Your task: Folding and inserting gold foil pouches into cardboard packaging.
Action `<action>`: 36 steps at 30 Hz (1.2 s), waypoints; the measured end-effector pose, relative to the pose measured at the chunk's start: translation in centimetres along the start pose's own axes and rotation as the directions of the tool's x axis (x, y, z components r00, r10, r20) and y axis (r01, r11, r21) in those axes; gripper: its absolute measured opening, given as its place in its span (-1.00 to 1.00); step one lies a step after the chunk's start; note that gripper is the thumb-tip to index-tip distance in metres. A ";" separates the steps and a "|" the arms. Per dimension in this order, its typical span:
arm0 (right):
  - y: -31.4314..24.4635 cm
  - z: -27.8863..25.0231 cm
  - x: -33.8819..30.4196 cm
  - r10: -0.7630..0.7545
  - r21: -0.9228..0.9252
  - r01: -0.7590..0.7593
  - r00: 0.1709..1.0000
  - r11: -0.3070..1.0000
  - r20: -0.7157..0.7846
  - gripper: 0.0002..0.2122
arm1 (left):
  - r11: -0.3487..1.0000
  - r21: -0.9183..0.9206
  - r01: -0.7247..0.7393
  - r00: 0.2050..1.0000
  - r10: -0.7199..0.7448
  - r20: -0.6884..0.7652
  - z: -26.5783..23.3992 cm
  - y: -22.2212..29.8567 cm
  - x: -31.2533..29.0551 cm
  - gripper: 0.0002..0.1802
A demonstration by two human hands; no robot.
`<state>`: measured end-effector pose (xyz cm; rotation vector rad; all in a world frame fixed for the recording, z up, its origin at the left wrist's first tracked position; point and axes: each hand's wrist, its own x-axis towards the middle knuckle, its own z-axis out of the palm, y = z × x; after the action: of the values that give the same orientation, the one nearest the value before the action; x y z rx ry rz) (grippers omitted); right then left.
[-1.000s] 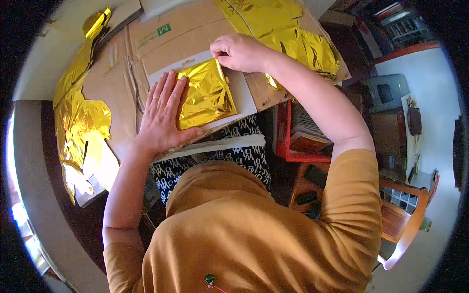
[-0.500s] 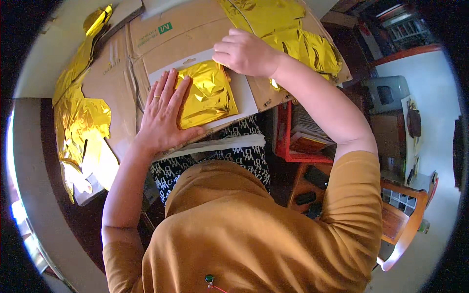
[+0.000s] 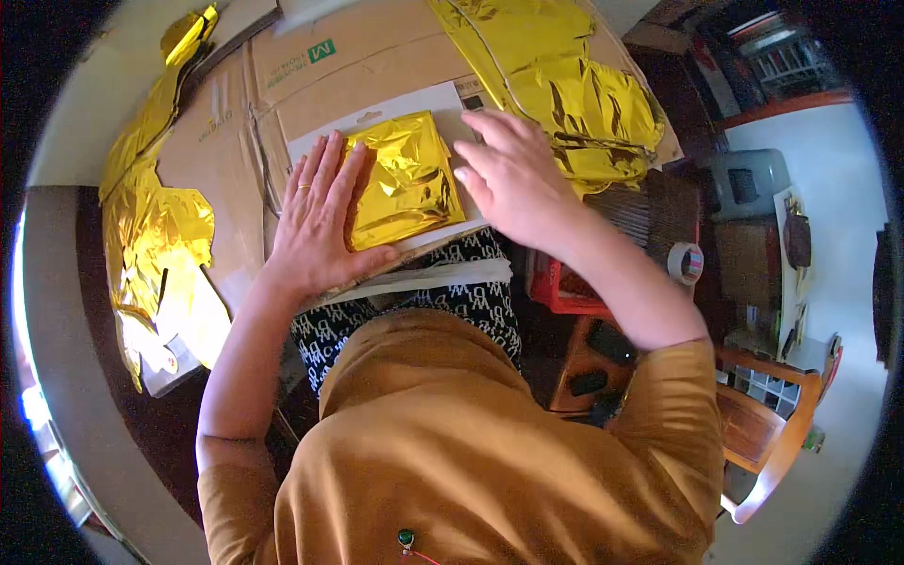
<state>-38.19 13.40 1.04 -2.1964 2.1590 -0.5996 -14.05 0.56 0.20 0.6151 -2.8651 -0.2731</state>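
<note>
A folded square of shiny gold foil (image 3: 405, 179) lies on a white card (image 3: 441, 98) with a hanger slot in its top edge. My left hand (image 3: 315, 217) is laid flat over the foil's left side, its fingers stretched and a ring on one of them. By the right edge of the foil is my right hand (image 3: 516, 174), fingers apart and curved, with no object seen in them. Whether its fingertips touch the card I cannot tell. Card and foil rest on a large cardboard sheet (image 3: 377, 56) in front of me.
Crumpled gold foil sheets lie at the left edge (image 3: 165, 226) and the far right (image 3: 593, 104) of the cardboard. A red crate (image 3: 556, 294) and a roll of tape (image 3: 686, 263) are on the right. Beyond them stands a wooden chair (image 3: 767, 433).
My right hand has come down toward me from the foil's top right corner, and its closed fingers have opened. The left hand stays in place. The tape roll is now uncovered.
</note>
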 end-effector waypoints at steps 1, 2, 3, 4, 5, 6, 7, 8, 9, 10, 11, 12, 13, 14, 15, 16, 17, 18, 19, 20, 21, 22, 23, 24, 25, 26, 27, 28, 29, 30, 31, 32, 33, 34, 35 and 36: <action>-0.2 0.7 -0.6 -0.046 0.058 0.053 0.992 0.997 -0.120 -0.75 | 1.000 -0.010 -0.006 1.000 0.006 -0.014 0.1 -0.1 -0.1 0.23; -0.4 1.2 -0.8 -0.030 0.094 0.045 0.987 0.995 -0.156 -0.75 | 1.000 -0.016 -0.005 1.000 0.005 -0.017 0.1 0.0 -0.1 0.23; -0.6 1.6 -0.9 -0.010 0.130 0.036 0.981 0.991 -0.194 -0.76 | 1.000 -0.019 -0.007 1.000 0.007 -0.020 0.0 0.0 0.0 0.22; -0.9 2.0 -1.0 0.011 0.167 0.029 0.973 0.986 -0.232 -0.76 | 1.000 -0.021 -0.010 1.000 0.009 -0.024 -0.1 0.1 0.0 0.22; -1.3 2.5 -1.1 0.031 0.168 0.013 0.966 0.986 -0.255 -0.79 | 1.000 -0.025 -0.002 1.000 0.001 -0.022 0.0 0.1 -0.1 0.22; -1.6 2.6 -1.1 0.034 0.177 0.011 0.967 0.984 -0.251 -0.79 | 1.000 -0.028 0.006 1.000 -0.007 -0.025 0.0 0.1 -0.1 0.22; -1.7 2.6 -1.2 0.038 0.186 0.009 0.969 0.983 -0.246 -0.80 | 0.999 -0.031 0.015 1.000 -0.015 -0.027 0.0 0.1 -0.1 0.22; -1.9 2.7 -1.1 0.041 0.194 0.007 0.970 0.981 -0.241 -0.81 | 0.999 -0.036 0.003 0.999 -0.004 -0.034 -0.1 0.1 0.0 0.21; -2.1 2.8 -1.0 0.037 0.159 0.008 0.959 0.987 -0.283 -0.82 | 0.999 -0.042 -0.006 0.999 0.005 -0.042 -0.1 0.2 0.1 0.21; -2.1 2.6 -0.9 0.049 0.166 0.002 0.953 0.986 -0.300 -0.82 | 0.999 -0.047 -0.015 0.999 0.013 -0.050 -0.2 0.3 0.1 0.21; -2.1 2.4 -0.7 0.060 0.173 -0.004 0.947 0.985 -0.316 -0.82 | 1.000 -0.021 -0.009 0.999 0.008 -0.034 -0.3 0.5 0.2 0.20; -2.0 2.2 -0.6 0.072 0.180 -0.011 0.940 0.984 -0.333 -0.82 | 1.000 0.004 -0.004 1.000 0.004 -0.017 -0.5 0.8 0.4 0.19; -1.9 2.5 -0.4 0.096 0.196 -0.025 0.928 0.980 -0.360 -0.82 | 1.000 0.029 0.001 1.000 -0.001 -0.001 -0.5 0.9 0.5 0.18; -1.7 3.0 -0.3 0.121 0.213 -0.039 0.914 0.976 -0.387 -0.82 | 0.999 0.042 -0.001 1.000 0.002 -0.003 -0.5 1.0 0.5 0.18; -1.7 3.2 -0.1 0.146 0.231 -0.052 0.900 0.972 -0.412 -0.82 | 0.998 0.055 -0.004 1.000 0.004 -0.004 -0.3 1.0 0.4 0.17; -1.7 3.2 -0.1 0.154 0.194 -0.079 0.896 0.978 -0.416 -0.83 | 0.998 0.068 -0.006 1.000 0.007 -0.005 -0.2 1.0 0.5 0.17; -1.8 3.1 0.0 0.163 0.157 -0.105 0.892 0.982 -0.422 -0.84 | 0.997 0.071 0.000 1.000 0.000 -0.005 -0.3 1.1 0.5 0.17; -1.9 3.0 0.1 0.170 0.122 -0.130 0.889 0.984 -0.425 -0.85 | 0.997 0.075 0.010 1.000 -0.010 -0.003 -0.2 1.1 0.4 0.17; -2.1 2.7 0.1 0.197 0.107 -0.167 0.889 0.980 -0.414 -0.87 | 0.997 0.079 0.020 1.000 -0.020 -0.001 -0.2 1.2 0.4 0.17; -2.3 2.4 0.2 0.224 0.091 -0.205 0.887 0.975 -0.404 -0.89 | 0.995 0.099 0.033 0.999 -0.034 0.009 -0.2 1.4 0.4 0.18; -2.4 2.1 0.2 0.251 0.073 -0.242 0.884 0.967 -0.394 -0.91 | 0.992 0.120 0.043 0.999 -0.046 0.018 -0.3 1.6 0.5 0.20; -2.4 2.3 0.2 0.255 0.062 -0.251 0.879 0.966 -0.402 -0.91 | 0.989 0.140 0.054 0.998 -0.058 0.027 -0.3 1.7 0.6 0.22; -2.3 2.5 0.2 0.258 0.052 -0.260 0.875 0.964 -0.410 -0.91 | 0.988 0.144 0.062 0.997 -0.067 0.032 -0.3 1.8 0.6 0.22; -2.3 2.7 0.2 0.263 0.040 -0.271 0.869 0.962 -0.418 -0.91 | 0.987 0.147 0.068 0.997 -0.074 0.036 -0.3 1.9 0.6 0.22; -2.2 2.9 0.2 0.249 0.033 -0.261 0.866 0.965 -0.434 -0.90 | 0.986 0.151 0.074 0.996 -0.081 0.040 -0.2 2.0 0.6 0.22; -2.2 3.1 0.3 0.235 0.026 -0.251 0.861 0.968 -0.450 -0.89 | 0.985 0.154 0.071 0.996 -0.077 0.034 -0.2 2.0 0.7 0.22; -2.2 3.2 0.4 0.220 0.020 -0.239 0.857 0.971 -0.465 -0.88 | 0.985 0.159 0.070 0.997 -0.075 0.028 -0.2 2.0 0.7 0.22; -2.3 3.2 0.4 0.222 0.014 -0.243 0.861 0.970 -0.458 -0.89 | 0.984 0.163 0.068 0.997 -0.073 0.021 -0.1 2.0 0.7 0.22; -2.4 3.2 0.4 0.224 0.007 -0.248 0.864 0.969 -0.450 -0.89 | 0.989 0.140 0.057 0.998 -0.060 0.017 -0.2 2.0 0.7 0.19; -2.5 3.2 0.4 0.226 0.001 -0.252 0.868 0.968 -0.442 -0.90 | 0.992 0.118 0.045 0.999 -0.046 0.011 -0.4 1.9 0.7 0.16; -2.5 3.2 0.3 0.225 -0.017 -0.258 0.871 0.966 -0.436 -0.89 | 0.995 0.096 0.033 0.999 -0.033 0.006 -0.5 1.8 0.7 0.13; -2.6 3.2 0.2 0.223 -0.035 -0.264 0.875 0.964 -0.430 -0.87 | 0.995 0.100 0.030 0.999 -0.032 0.013 -0.5 1.6 0.7 0.09; -2.7 3.3 0.2 0.221 -0.051 -0.267 0.878 0.962 -0.424 -0.85 | 0.994 0.105 0.031 0.999 -0.033 0.020 -0.4 1.3 0.6 0.05; -2.8 3.2 0.2 0.223 -0.051 -0.268 0.881 0.962 -0.416 -0.81 | 0.993 0.110 0.031 0.999 -0.034 0.027 -0.3 1.1 0.6 0.01; -3.0 3.2 0.2 0.225 -0.051 -0.268 0.884 0.962 -0.409 -0.76 | 0.991 0.129 0.025 1.000 -0.027 0.011 0.1 0.9 0.5 -0.01; -3.1 3.2 0.2 0.228 -0.052 -0.271 0.887 0.961 -0.402 -0.71 | 0.989 0.147 0.018 1.000 -0.017 -0.004 0.6 0.8 0.4 -0.03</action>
<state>-34.32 12.57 -0.99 -1.9205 2.6712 -1.0029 -14.84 1.25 -0.13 0.6660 -2.8967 -0.0637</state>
